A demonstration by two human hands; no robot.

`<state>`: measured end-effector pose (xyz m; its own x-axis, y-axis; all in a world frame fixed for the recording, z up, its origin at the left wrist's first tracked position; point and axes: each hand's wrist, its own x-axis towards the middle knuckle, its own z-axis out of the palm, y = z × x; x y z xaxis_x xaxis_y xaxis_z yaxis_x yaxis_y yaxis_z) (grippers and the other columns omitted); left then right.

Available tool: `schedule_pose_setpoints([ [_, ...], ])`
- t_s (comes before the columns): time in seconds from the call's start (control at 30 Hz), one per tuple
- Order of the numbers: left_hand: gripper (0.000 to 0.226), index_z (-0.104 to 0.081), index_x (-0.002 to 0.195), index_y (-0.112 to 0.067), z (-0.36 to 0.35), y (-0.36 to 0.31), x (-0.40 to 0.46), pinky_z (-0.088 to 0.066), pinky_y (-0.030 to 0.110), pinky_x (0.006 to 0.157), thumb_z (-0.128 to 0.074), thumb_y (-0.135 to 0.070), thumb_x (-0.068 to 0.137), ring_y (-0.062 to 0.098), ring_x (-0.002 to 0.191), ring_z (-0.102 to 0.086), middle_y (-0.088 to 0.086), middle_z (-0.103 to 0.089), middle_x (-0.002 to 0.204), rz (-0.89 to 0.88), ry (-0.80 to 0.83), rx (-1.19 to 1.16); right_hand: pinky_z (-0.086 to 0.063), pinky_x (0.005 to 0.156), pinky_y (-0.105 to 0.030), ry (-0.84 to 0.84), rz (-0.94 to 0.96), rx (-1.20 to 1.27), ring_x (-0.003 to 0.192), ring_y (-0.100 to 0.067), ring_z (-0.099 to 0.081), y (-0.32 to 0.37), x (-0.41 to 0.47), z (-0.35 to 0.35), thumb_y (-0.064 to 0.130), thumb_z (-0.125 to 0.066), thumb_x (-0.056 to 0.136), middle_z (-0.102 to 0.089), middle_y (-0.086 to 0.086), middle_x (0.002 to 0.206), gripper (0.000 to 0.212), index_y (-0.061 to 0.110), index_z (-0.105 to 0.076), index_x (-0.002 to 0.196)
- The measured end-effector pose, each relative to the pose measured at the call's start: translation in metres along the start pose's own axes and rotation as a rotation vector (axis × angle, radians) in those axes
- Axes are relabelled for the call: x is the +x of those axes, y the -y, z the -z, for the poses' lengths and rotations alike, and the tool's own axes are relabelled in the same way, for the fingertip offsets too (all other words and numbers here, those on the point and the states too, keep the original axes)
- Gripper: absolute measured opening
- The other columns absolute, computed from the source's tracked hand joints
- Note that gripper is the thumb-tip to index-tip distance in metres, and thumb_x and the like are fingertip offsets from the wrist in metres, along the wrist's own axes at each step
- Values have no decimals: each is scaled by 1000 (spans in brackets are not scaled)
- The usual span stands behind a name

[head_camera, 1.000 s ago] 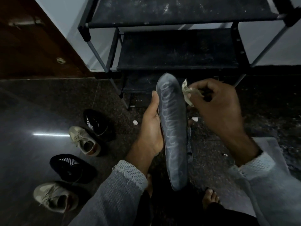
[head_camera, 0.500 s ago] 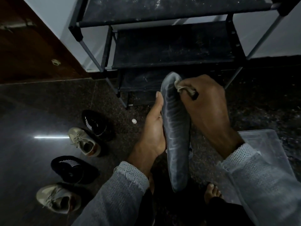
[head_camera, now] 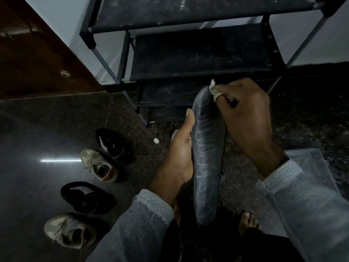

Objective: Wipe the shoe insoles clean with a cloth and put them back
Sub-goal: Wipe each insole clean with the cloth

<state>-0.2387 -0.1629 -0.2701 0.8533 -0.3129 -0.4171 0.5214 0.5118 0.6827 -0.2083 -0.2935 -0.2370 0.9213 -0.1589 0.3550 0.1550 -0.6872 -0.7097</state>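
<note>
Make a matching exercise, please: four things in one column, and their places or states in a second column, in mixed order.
Things:
1. insole
2. cloth
3. white cap
4. beige shoe

Places:
A. pinched in the right hand
B. between two black shoes
C. held upright by the left hand
D. alone on the floor near the rack

Pairs: 1-C, 2-A, 3-D, 4-B
</note>
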Motion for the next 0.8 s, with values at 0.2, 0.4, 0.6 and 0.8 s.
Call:
schedule_pose_setpoints([
  [0.2,60,-54,133,-8,2,-4,-1,-39,44,110,-39,-53,96,31,121,-55,17,-58,130,38,42,-34,-46,78,-9,92,106,69,86,-10,-58,13,-7,-9,7,-61,90,-61,-6,100,23,8,-71,111],
  [0.4,59,-57,130,-9,1,-10,-6,-39,45,108,-35,-52,97,31,121,-52,14,-60,126,36,59,29,-42,72,-5,37,52,16,84,-9,-56,6,2,-4,13,-60,91,-61,-7,101,22,9,-71,109],
  [0.6,63,-50,137,-9,-2,-12,-6,-43,42,105,-36,-52,94,28,119,-56,13,-60,129,71,69,56,-46,76,-9,67,105,42,87,-11,-58,7,-3,-6,7,-61,90,-61,-7,101,23,8,-70,111],
  [0.8,57,-57,128,-10,-1,-15,-8,-45,40,102,-35,-50,94,27,113,-60,12,-65,121,61,69,67,-48,77,-18,65,152,15,88,-14,-59,6,1,-7,11,-59,91,-61,-8,102,22,7,-71,109],
])
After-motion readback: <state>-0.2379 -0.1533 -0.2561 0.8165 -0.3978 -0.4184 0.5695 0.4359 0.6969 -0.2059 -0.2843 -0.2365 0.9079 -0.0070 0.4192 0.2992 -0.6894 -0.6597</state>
